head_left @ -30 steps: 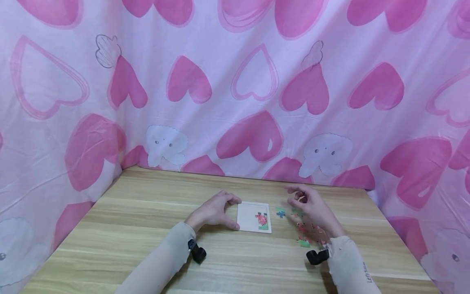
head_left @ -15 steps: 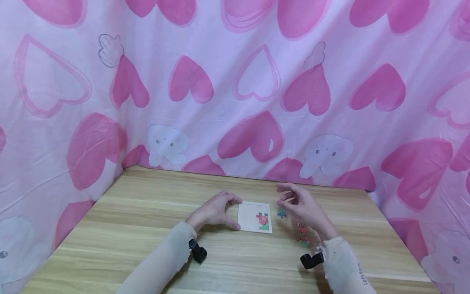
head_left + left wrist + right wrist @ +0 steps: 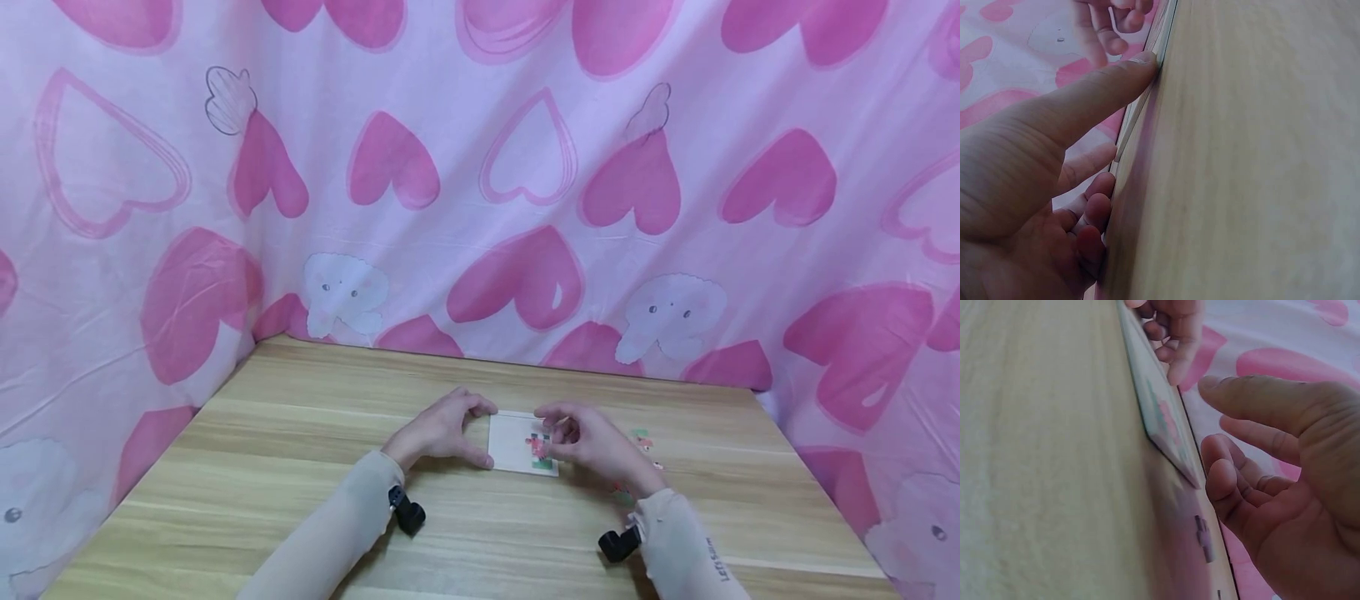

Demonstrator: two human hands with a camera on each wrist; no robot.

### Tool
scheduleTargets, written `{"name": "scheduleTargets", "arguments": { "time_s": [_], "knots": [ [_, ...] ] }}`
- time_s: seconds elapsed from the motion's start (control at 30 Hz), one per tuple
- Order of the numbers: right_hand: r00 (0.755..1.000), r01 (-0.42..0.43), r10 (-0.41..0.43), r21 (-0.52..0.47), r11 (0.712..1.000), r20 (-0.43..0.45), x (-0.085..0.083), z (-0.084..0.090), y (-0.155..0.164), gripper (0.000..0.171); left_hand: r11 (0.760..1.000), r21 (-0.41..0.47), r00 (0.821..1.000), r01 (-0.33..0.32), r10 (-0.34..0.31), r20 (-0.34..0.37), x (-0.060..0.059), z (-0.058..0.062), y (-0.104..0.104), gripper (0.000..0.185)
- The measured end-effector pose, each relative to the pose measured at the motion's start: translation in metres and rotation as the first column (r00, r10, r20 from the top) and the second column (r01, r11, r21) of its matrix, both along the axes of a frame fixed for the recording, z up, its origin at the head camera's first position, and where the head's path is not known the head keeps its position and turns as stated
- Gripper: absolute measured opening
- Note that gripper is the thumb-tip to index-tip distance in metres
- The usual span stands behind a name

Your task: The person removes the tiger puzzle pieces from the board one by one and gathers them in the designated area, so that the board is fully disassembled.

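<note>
A white square puzzle tray [image 3: 508, 446] lies flat on the table, with a few joined red and green jigsaw pieces [image 3: 539, 451] at its right side. My left hand [image 3: 438, 427] holds the tray by its left side, thumb at the near corner and index finger at the far corner. Over the tray's right edge is my right hand [image 3: 592, 442], partly covering that side. The right wrist view shows its thumb apart from its loosely bent fingers, nothing between them. There, a jigsaw piece [image 3: 1204, 539] lies on the table beside the tray.
Several loose jigsaw pieces [image 3: 642, 440] lie right of the tray, some hidden by my right hand and forearm. A red and green piece [image 3: 622, 493] lies nearer me. Behind the wooden table [image 3: 360, 383] hangs a pink heart-patterned curtain [image 3: 517, 275].
My right hand has moved left and nearer, from above the loose pieces to over the tray's right edge. My left hand stays at the tray's left side.
</note>
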State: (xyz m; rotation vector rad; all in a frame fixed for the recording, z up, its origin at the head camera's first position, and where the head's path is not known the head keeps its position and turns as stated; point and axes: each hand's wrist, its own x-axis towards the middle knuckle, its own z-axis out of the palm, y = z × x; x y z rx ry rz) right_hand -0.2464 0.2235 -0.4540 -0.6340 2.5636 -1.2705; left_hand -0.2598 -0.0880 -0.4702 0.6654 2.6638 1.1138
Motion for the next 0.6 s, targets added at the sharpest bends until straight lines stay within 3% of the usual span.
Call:
{"name": "scheduleTargets", "arguments": {
  "time_s": [0.23, 0.6],
  "knots": [
    [0.998, -0.051, 0.052, 0.058, 0.997, -0.022, -0.0008, -0.0055, -0.0034, 0.049, 1.0, 0.003, 1.0, -0.001, 0.001, 0.014, -0.0004, 0.0006, 0.0006, 0.085],
    [0.997, -0.045, 0.052, 0.124, 0.991, -0.055, 0.0039, -0.0068, -0.004, 0.04, 1.0, -0.001, 1.0, 0.004, -0.004, 0.003, -0.0009, -0.0006, 0.0001, 0.085]
  ]
}}
